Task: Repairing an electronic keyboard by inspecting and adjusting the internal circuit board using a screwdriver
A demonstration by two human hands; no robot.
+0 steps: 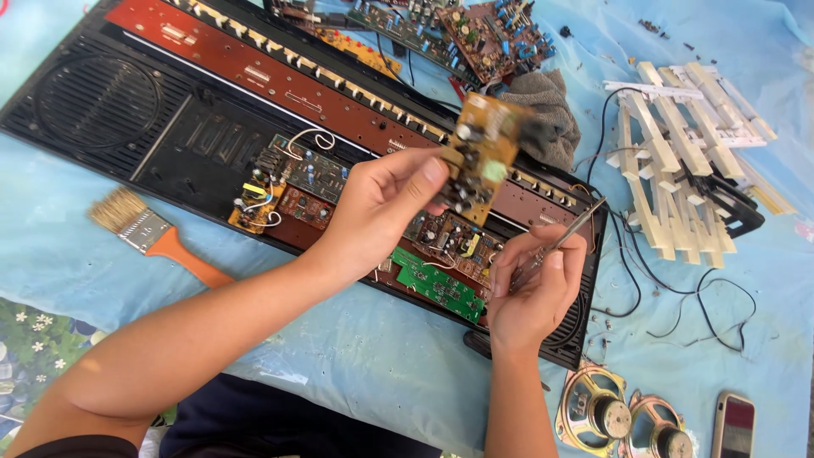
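My left hand (383, 203) holds up a small tan circuit board (477, 154) studded with components, pinched at its lower left edge above the opened keyboard chassis (170, 127). My right hand (536, 288) grips a thin metal tool (570, 231), tweezers or a probe, whose tip points up and right. The right hand hovers over the chassis's right end, just below the raised board. Inside the black chassis lie a long brown board (280, 72), several small circuit boards (307, 174) and a green board (437, 284).
An orange-handled paintbrush (157, 236) lies left of the chassis on the blue sheet (373, 356). A stack of white keyboard keys (678, 161) and loose black wires (704, 305) sit at right. Two speakers (623, 420) and a phone (734, 427) lie bottom right. More boards (458, 34) and a grey cloth (547, 106) lie at the top.
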